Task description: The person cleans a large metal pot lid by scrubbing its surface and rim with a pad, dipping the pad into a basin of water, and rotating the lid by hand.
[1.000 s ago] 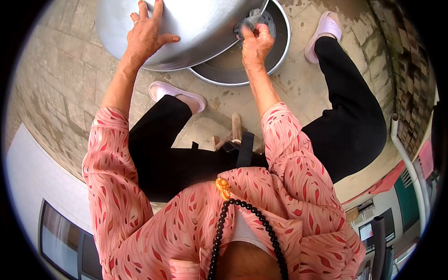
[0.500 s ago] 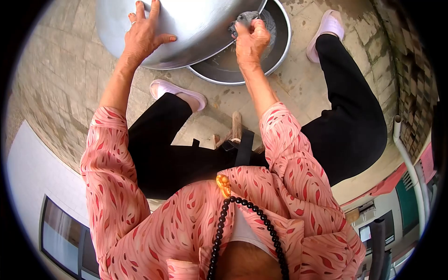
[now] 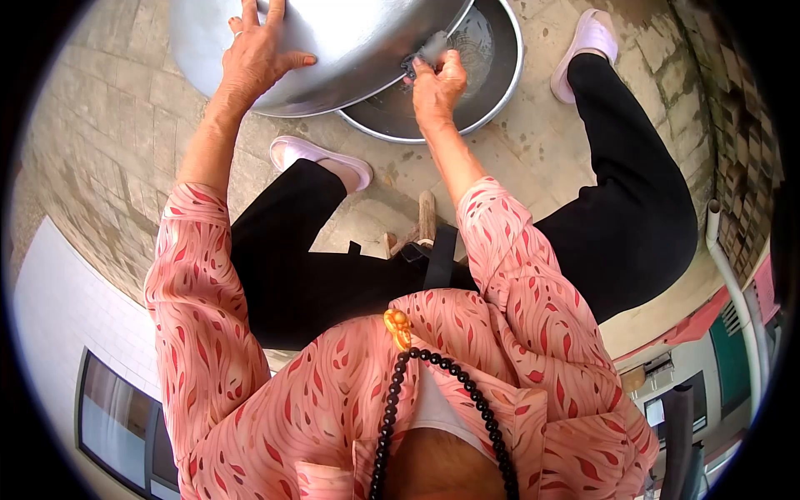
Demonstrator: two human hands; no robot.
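A large, shiny metal pot (image 3: 358, 50) is tilted over a wide metal basin (image 3: 502, 83) on the ground, with its rim crossing the basin. My left hand (image 3: 252, 65) lies on the pot's outer side, fingers spread and thumb stretched out. At the pot's rim, my right hand (image 3: 437, 93) pinches a grey scrubber (image 3: 432, 52), partly smeared by motion and partly covered by the fingers. Shallow water shows in the basin beneath. The top of the pot is cut off by the view's edge.
My feet in pale slippers (image 3: 321, 160) stand on both sides of the basin on paved ground (image 3: 125, 142). Between my legs, part of a wooden stool (image 3: 427, 215) shows. A brick wall (image 3: 750, 142) and a white pipe (image 3: 733, 283) stand at the right.
My right hand with the grey scrubber has moved slightly left and down along the pot's rim. The left hand stays on the pot's side; the pot and basin sit slightly higher in view.
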